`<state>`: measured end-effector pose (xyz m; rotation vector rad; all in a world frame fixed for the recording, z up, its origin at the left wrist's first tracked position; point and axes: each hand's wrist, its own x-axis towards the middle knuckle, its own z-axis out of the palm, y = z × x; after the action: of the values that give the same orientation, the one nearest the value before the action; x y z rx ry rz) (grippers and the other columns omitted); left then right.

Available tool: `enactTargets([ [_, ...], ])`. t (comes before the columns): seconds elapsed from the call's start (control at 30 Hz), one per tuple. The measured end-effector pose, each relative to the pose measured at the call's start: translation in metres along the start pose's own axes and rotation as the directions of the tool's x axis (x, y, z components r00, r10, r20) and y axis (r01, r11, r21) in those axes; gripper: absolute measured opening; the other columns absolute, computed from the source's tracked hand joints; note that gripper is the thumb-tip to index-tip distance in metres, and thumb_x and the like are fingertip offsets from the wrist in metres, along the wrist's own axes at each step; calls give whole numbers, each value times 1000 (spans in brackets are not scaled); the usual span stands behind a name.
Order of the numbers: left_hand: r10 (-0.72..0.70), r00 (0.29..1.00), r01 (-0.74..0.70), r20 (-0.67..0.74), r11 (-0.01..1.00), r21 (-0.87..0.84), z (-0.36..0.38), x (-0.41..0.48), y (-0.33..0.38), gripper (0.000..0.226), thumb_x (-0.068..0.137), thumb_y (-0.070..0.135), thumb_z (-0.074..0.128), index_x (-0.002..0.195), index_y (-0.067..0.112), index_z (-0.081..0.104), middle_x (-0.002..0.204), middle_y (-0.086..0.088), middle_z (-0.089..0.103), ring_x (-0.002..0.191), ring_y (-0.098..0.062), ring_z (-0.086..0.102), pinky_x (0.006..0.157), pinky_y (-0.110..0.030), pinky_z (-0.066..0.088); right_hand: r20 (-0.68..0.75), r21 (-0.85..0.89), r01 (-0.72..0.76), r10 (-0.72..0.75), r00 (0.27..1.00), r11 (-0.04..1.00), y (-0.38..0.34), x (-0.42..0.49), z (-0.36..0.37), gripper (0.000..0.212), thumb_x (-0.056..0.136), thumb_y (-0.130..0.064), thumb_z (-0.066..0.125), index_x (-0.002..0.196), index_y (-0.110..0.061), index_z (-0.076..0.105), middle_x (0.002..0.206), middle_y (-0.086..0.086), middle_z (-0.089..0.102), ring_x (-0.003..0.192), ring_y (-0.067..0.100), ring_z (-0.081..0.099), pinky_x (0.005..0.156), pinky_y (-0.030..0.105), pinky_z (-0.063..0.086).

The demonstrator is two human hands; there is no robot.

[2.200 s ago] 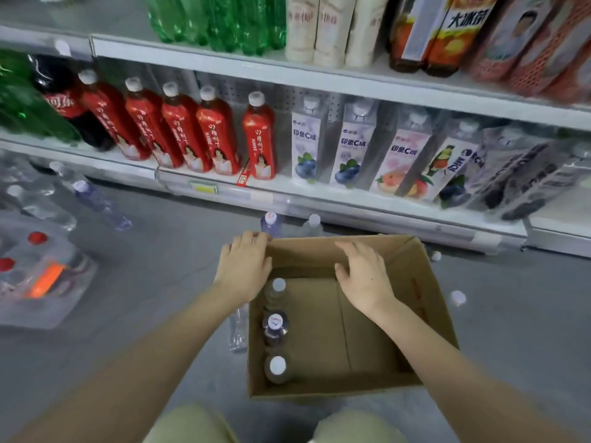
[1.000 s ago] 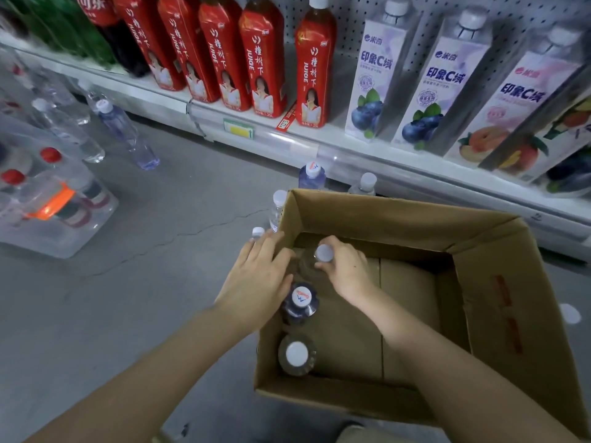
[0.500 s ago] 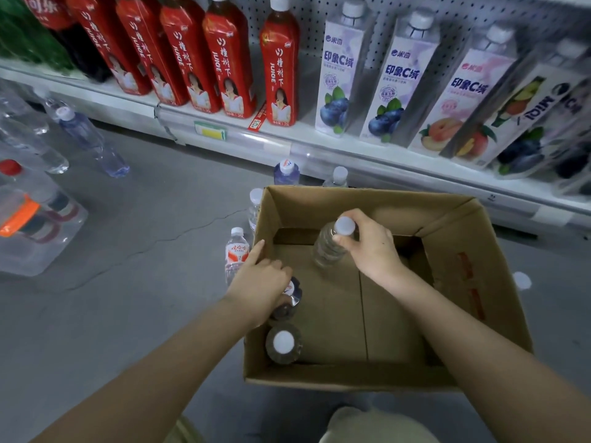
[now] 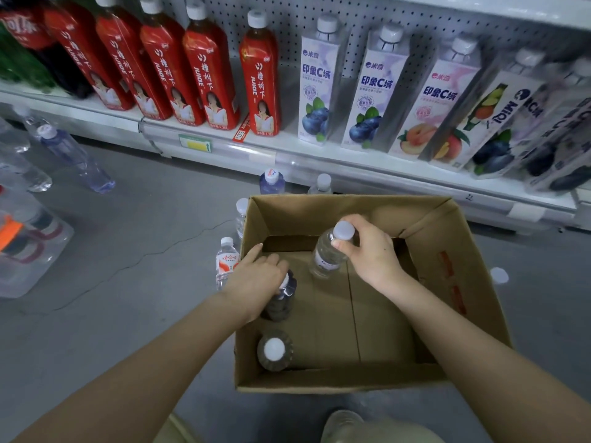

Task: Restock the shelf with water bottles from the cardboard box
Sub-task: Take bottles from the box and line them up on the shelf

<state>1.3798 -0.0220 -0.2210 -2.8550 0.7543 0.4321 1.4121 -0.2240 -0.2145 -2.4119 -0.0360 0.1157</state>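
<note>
An open cardboard box (image 4: 463,282) sits on the grey floor in front of the low shelf (image 4: 224,148). My right hand (image 4: 371,254) grips a clear water bottle (image 4: 326,257) by its white-capped neck and holds it tilted, lifted above the box bottom. My left hand (image 4: 259,282) is closed over the top of a second bottle (image 4: 281,302) standing at the box's left wall. A third bottle (image 4: 275,350) with a white cap stands upright in the near left corner.
Several small water bottles (image 4: 227,260) stand on the floor just left of and behind the box. Larger bottles (image 4: 76,158) and plastic-wrapped packs (image 4: 28,251) lie at the far left. The shelf holds red juice bottles (image 4: 211,68) and purple cartons (image 4: 319,84).
Both hands went from the box rim into the box. My right hand has lifted one bottle up and to the right; my left hand has closed over the middle bottle's top.
</note>
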Motion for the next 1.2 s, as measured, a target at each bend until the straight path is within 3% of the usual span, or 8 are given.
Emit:
enactTargets([
  [0.13,-66,988,26,-139,962,-272,-22,5,-8,33,91,23,59,120,19,45,121,-2,47,109,-19,47,105,-31,30,-20,20,-18,18,1000,1000,-10,2,-12,26,89,-26,62,113,-22,56,109,-5,63,105,22,56,101,47,39],
  [0.23,-133,974,8,-183,829,-559,-47,3,-17,25,91,30,56,108,16,45,111,-3,46,96,-19,49,88,-32,44,-55,17,10,-9,998,1000,-26,2,-32,24,89,-26,62,111,-20,57,104,-7,63,103,23,57,99,47,39],
  [0.4,-206,956,-32,-209,634,-773,-126,-11,-27,27,94,27,53,108,8,41,96,-4,55,83,-18,54,72,-29,43,-97,61,2,4,995,998,-62,5,-89,24,88,-23,63,110,-18,57,102,-6,63,103,21,58,94,40,44],
  [0.57,-308,903,-83,-300,559,-825,-226,-35,-45,24,93,25,54,108,9,43,78,5,51,68,-2,47,58,-12,37,-84,242,-2,23,996,970,-126,2,-168,22,89,-7,60,111,-6,56,100,-1,58,92,9,49,74,4,37],
  [0.67,-350,871,-106,-346,555,-825,-291,-57,-53,20,93,24,55,102,11,43,67,5,45,60,-5,42,53,-16,32,-86,292,21,5,996,956,-171,0,-218,23,88,-11,63,110,-10,57,96,-12,57,95,6,52,83,16,39],
  [0.83,-414,815,-130,-406,552,-824,-406,-97,-67,17,92,23,57,97,13,44,79,-1,54,67,-5,46,58,-10,35,-81,371,35,-5,997,928,-253,-8,-308,18,87,-9,65,101,-16,57,91,-13,59,90,7,55,81,21,43],
  [1.0,-466,786,-127,-405,520,-845,-530,-139,-79,19,90,30,58,99,16,48,83,9,55,73,-5,49,59,-10,37,-91,394,80,-47,995,916,-346,-19,-404,19,89,-11,63,103,-17,53,89,-17,56,82,-5,52,70,10,41],
  [1.2,-538,737,-148,-409,463,-874,-661,-180,-96,27,87,37,62,97,12,55,83,1,58,73,-12,50,62,-20,37,-157,414,161,-104,982,896,-444,-20,-510,19,86,-13,66,102,-18,57,94,-4,63,87,10,58,76,22,46],
])
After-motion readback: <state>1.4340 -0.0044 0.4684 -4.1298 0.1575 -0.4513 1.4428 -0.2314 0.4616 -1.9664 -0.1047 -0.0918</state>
